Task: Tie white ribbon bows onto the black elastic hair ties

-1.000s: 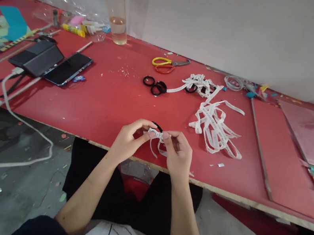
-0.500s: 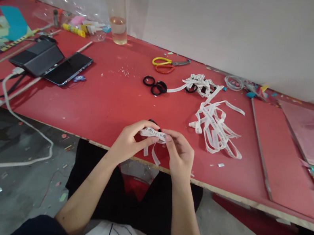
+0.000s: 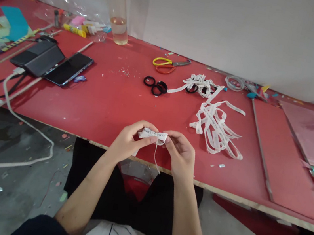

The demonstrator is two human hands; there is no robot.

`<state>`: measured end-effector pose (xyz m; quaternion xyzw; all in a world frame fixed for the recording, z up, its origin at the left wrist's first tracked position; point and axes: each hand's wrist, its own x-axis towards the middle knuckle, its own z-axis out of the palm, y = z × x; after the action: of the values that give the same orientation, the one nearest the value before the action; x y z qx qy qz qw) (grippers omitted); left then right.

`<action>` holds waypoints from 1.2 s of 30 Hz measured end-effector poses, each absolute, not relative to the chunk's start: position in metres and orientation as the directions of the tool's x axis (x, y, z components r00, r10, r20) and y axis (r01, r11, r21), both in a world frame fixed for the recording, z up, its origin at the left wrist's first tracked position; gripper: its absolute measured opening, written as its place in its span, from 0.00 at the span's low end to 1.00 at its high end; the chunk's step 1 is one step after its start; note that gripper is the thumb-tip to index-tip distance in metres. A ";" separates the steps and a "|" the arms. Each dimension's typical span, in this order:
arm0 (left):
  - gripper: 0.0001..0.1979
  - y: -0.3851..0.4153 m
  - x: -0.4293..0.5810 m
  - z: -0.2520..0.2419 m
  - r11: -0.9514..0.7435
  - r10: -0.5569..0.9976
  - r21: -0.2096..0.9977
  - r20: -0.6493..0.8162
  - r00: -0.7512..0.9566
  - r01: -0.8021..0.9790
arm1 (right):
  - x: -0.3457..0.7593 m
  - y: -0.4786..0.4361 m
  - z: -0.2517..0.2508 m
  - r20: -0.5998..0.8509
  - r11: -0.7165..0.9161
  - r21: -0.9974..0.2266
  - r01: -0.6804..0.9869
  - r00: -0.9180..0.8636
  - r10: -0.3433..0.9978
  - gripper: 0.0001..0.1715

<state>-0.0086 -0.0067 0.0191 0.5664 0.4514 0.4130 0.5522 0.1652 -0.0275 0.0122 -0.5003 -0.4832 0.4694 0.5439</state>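
Observation:
A white printed ribbon bow is held between my two hands over the table's front edge, a thin tail hanging below it. My left hand pinches its left and middle part between thumb and fingers. At the right end, my right hand closes thumb and fingers on the ribbon's edge. Beyond the hands lie black hair ties, one with ribbon attached. Next to them is a heap of white ribbon bows with black bands among them. Loose printed ribbon lies tangled to the right.
Yellow-and-red-handled scissors lie near the wall. A water bottle stands at the back left. A phone leans by a black stand with a white cable. Red boards lie at the right of the red table.
The ribbon between my hands has turned slightly, and its tail hangs lower and narrower. The black band seen behind it before is now hidden. My right fingers have shifted a little.

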 end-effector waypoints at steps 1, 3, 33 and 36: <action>0.13 -0.007 -0.009 0.019 0.018 0.967 0.998 -0.032 0.253 0.056 | 0.165 -0.027 0.012 0.072 0.074 -0.997 -0.028 0.075 0.995 0.06; 0.13 -0.006 -0.009 0.019 0.016 0.966 0.998 -0.030 0.255 0.057 | 0.166 -0.027 0.012 0.099 0.100 -0.995 -0.017 0.041 0.994 0.06; 0.13 -0.007 -0.009 0.022 0.020 0.963 1.000 -0.025 0.269 0.021 | 0.164 -0.031 0.015 0.128 0.130 -0.991 0.032 -0.067 0.990 0.14; 0.13 -0.008 -0.009 0.024 0.003 0.956 1.000 -0.009 0.293 0.022 | 0.163 -0.032 0.014 0.082 0.087 -0.995 0.056 -0.086 0.993 0.16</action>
<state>-0.0087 -0.0076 0.0239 0.5726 0.4271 0.4134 0.5647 0.1627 -0.0315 0.0138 -0.4719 -0.5558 0.4837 0.4842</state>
